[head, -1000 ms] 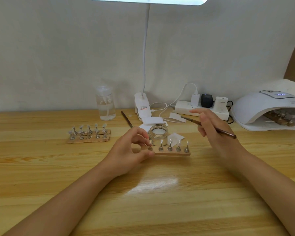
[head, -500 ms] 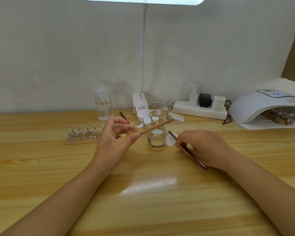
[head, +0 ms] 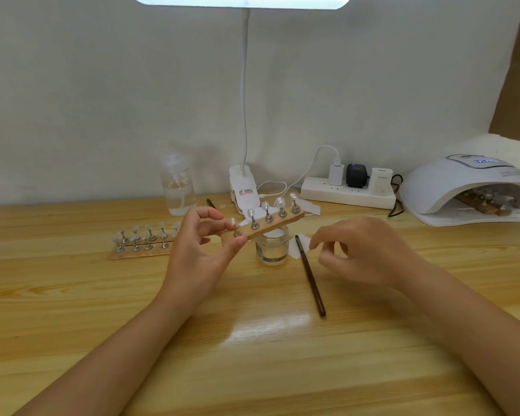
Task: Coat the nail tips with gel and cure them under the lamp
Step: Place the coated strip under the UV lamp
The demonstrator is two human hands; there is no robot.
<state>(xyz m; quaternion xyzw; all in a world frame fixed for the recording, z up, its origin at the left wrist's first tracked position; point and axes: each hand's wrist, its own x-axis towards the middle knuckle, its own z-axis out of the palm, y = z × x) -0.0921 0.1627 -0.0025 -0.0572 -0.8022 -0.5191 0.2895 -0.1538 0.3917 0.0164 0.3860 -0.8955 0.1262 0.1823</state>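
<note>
My left hand (head: 197,250) pinches one end of a wooden strip (head: 278,225) that carries several clear nail tips on metal stands, held tilted above the table. Just below it sits a small open glass jar of gel (head: 272,246). The brown brush (head: 309,274) lies on the table to the right of the jar. My right hand (head: 364,253) hovers beside the brush with loosely curled fingers and holds nothing. The white curing lamp (head: 463,187) stands at the far right with another strip of tips inside it.
A second wooden holder with several nail tips (head: 144,238) lies at the left. Behind it stands a clear pump bottle (head: 177,187). A clip desk lamp (head: 243,193), a power strip with plugs (head: 348,193), another brush (head: 210,203) and white paper scraps (head: 299,249) lie near the wall.
My left hand lifted the strip of nail tips off the table and holds it tilted. My right hand laid the brush down beside the jar and let go of it.
</note>
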